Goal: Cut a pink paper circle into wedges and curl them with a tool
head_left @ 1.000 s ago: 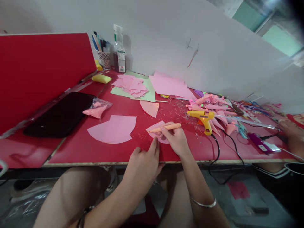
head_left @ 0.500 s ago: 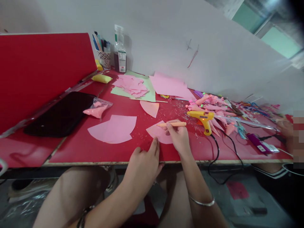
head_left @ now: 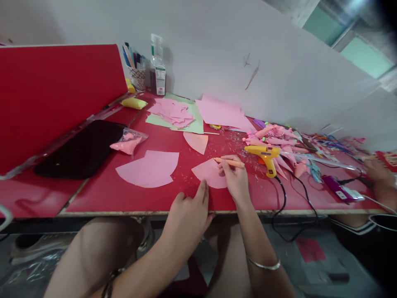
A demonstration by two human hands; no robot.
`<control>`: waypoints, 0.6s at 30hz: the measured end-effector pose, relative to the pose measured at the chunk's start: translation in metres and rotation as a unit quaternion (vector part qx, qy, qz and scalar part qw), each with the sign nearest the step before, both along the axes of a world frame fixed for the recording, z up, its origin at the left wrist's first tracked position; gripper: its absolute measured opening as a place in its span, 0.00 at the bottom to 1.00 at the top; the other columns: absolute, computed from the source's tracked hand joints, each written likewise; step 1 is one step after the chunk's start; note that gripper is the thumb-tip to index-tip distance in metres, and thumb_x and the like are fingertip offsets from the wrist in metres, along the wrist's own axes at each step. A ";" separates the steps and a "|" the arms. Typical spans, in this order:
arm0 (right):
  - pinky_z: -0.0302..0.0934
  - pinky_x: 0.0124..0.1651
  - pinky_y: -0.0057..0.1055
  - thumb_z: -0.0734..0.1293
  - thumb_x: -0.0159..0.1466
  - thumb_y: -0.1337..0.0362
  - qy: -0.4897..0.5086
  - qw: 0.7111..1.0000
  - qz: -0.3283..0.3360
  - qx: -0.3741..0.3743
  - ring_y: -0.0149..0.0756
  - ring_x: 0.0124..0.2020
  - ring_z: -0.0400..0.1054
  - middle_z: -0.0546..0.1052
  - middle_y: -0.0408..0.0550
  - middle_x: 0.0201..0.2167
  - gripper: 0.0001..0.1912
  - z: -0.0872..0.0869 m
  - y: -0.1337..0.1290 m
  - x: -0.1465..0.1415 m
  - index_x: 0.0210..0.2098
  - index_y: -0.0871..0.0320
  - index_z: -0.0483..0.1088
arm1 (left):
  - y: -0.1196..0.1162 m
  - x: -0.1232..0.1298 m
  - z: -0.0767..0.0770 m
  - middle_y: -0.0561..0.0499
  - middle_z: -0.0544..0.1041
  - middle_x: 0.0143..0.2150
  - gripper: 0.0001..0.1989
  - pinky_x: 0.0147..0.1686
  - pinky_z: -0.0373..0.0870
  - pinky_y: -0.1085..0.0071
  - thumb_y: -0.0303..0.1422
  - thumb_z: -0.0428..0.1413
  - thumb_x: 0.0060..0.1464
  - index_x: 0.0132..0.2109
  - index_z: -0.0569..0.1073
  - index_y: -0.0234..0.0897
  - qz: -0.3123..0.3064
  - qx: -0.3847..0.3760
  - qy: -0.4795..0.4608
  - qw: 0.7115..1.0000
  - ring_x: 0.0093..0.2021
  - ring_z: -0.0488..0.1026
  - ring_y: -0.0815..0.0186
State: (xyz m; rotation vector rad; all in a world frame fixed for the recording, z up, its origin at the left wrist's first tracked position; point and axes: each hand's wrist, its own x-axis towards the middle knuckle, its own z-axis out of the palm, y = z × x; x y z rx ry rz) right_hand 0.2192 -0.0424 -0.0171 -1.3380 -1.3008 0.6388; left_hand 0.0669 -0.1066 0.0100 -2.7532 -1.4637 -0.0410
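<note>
Wondering why the left hand (head_left: 187, 211) isn't gripping anything. Calling the pink fan piece (head_left: 207, 170) the middle of the clock, that hand's down at 7, right?

Yep, 7 o'clock. It isn't clamped on anything: two fingers lie side by side, tips on the piece's lower edge. My guess is it's pinning the paper flat so it won't slide on the red counter (head_left: 108, 198).

And the right hand (head_left: 237, 180)? Looks parked at 3.

Yeah, pinched around an orange pen (head_left: 231, 162), tip pointing to 9, up by the piece's top corner. Can't tell if it's actually touching. Coming in from the side probably keeps the paper in sight.

Ok, but why's the glue gun (head_left: 263, 154) between 2 and 3?

Easy reach for the right hand, I'd think. There's an orange light on it, so having the nozzle well apart from the fan piece seems sensible. The pink cones (head_left: 274, 133) are heaped just past it at 2.

And the bigger pink sheet (head_left: 147, 169) at 9?

Lying flat, well apart, so probably just kept off the writing spot.
</note>
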 end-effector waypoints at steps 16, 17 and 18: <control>0.61 0.27 0.25 0.60 0.60 0.57 0.106 0.978 0.168 -0.069 0.28 0.20 0.66 0.70 0.40 0.19 0.11 0.010 -0.014 -0.014 0.27 0.58 0.61 | 0.000 0.000 -0.001 0.37 0.62 0.58 0.25 0.32 0.67 0.64 0.38 0.50 0.53 0.56 0.63 0.29 -0.001 -0.003 -0.010 1.000 0.30 0.73 0.63; 0.61 0.27 0.25 0.60 0.60 0.57 0.104 0.977 0.171 -0.072 0.28 0.20 0.66 0.71 0.40 0.19 0.11 0.010 -0.014 -0.014 0.27 0.58 0.61 | 0.000 0.000 -0.001 0.37 0.61 0.58 0.26 0.32 0.67 0.64 0.38 0.50 0.53 0.56 0.62 0.29 -0.001 -0.004 -0.011 1.000 0.30 0.73 0.62; 0.61 0.27 0.24 0.60 0.60 0.57 0.101 0.977 0.173 -0.072 0.27 0.21 0.66 0.71 0.40 0.19 0.11 0.010 -0.013 -0.014 0.27 0.58 0.62 | 0.001 0.000 -0.001 0.37 0.61 0.58 0.26 0.32 0.68 0.64 0.38 0.50 0.53 0.56 0.62 0.29 -0.001 -0.004 -0.011 1.000 0.30 0.73 0.62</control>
